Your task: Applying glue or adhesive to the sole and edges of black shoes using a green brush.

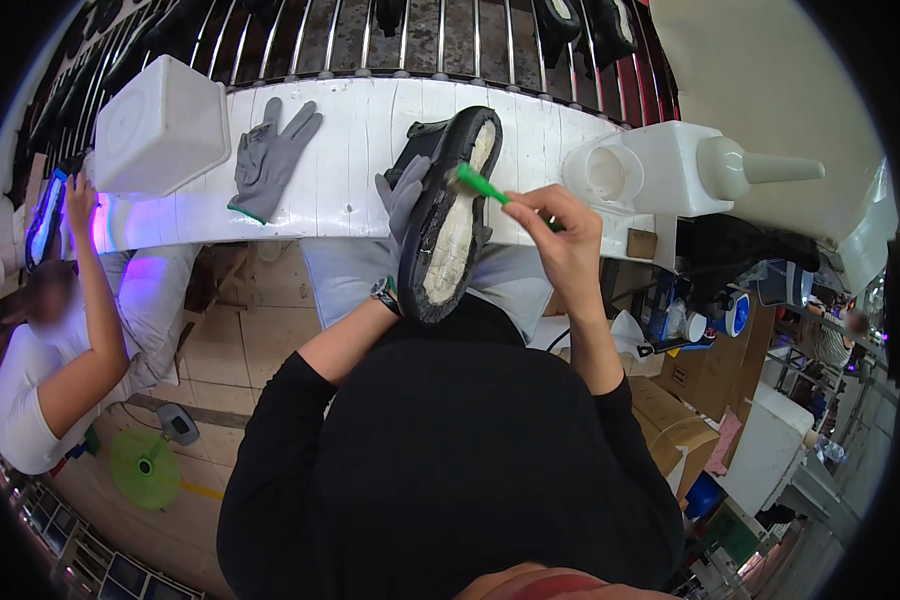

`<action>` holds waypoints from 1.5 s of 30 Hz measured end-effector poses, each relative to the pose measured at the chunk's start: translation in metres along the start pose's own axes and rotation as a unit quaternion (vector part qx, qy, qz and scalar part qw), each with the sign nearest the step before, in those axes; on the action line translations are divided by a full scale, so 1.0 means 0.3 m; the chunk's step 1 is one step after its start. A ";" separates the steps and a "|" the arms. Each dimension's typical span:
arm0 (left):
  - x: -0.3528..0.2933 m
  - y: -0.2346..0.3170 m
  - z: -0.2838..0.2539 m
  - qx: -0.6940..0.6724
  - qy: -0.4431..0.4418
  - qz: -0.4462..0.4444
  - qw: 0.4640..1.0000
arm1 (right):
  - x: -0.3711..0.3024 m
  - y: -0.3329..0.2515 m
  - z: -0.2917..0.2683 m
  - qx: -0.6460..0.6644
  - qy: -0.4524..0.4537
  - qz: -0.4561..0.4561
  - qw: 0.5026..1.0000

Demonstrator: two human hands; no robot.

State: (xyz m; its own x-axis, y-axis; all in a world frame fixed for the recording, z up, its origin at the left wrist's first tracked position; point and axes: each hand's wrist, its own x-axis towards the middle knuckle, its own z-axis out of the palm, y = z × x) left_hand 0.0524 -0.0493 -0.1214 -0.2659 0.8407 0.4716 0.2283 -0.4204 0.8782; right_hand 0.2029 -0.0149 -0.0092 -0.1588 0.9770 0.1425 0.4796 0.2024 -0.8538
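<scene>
A black shoe or boot (432,245) is tilted bottom up over the table's front edge, its underside showing a pale, rough middle strip inside a dark rim. My left hand (405,200), in a grey glove, grips it from the left side; part of that hand is hidden behind the shoe. Bare, my right hand (566,238) pinches the handle of a green brush (484,186). The brush head meets the upper part of the pale strip. A loose grey glove (272,160) lies flat on the white table (345,140), left of the shoe.
A white plastic container (160,125) stands at the left. To the right are a translucent cup (608,174) and a white bottle with a long spout (675,168). Behind the table runs a roller conveyor (405,45) carrying dark shoes. A co-worker's hand (80,200) is at far left, beside blue light.
</scene>
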 end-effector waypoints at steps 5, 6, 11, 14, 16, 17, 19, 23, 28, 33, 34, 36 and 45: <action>-0.005 -0.045 0.007 0.003 -0.007 0.032 0.999 | 0.114 0.121 0.003 -0.038 0.047 0.041 0.997; -0.009 -0.053 0.011 0.005 -0.008 0.037 0.999 | 0.137 0.135 -0.002 -0.080 0.060 0.059 0.993; 0.003 -0.064 0.019 -0.018 0.019 0.078 0.997 | 0.130 0.117 -0.011 -0.098 0.057 -0.012 0.993; 0.011 -0.100 0.020 -0.058 0.041 0.122 0.990 | 0.038 0.039 -0.022 -0.027 -0.021 -0.023 0.999; 0.023 -0.080 -0.001 -0.011 0.030 0.136 0.990 | 0.036 0.016 -0.027 0.007 -0.050 -0.015 0.999; 0.035 -0.053 -0.009 0.030 0.013 0.149 0.988 | 0.045 0.024 -0.030 0.004 -0.047 -0.012 0.999; 0.023 -0.058 -0.004 0.042 0.001 0.151 0.988 | 0.119 0.073 -0.018 -0.104 0.041 0.012 0.994; 0.009 -0.079 0.009 -0.009 0.028 0.121 0.992 | 0.194 0.116 -0.002 -0.138 0.094 0.035 0.985; 0.033 -0.029 -0.022 0.073 -0.024 0.147 0.986 | 0.132 0.125 -0.024 -0.013 -0.002 0.077 0.997; 0.013 -0.048 0.023 -0.031 0.036 0.101 0.994 | 0.024 0.062 -0.042 0.043 -0.055 0.102 0.992; 0.018 -0.043 0.015 -0.030 0.037 0.100 0.994 | 0.010 0.049 -0.035 0.070 -0.059 0.082 0.992; 0.029 -0.032 -0.012 0.025 -0.002 0.092 0.995 | -0.011 0.015 -0.034 0.108 -0.073 0.059 0.990; 0.008 -0.023 -0.076 -0.014 -0.149 -0.112 0.982 | -0.039 -0.088 -0.040 0.090 -0.106 -0.070 0.988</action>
State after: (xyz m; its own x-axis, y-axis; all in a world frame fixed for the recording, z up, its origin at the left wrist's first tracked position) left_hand 0.0289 -0.0522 -0.1245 -0.0191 0.9739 0.2260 0.1690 -0.2196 0.9608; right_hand 0.2025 -0.0310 0.0178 -0.3997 0.9002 0.1729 0.2829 0.3006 -0.9109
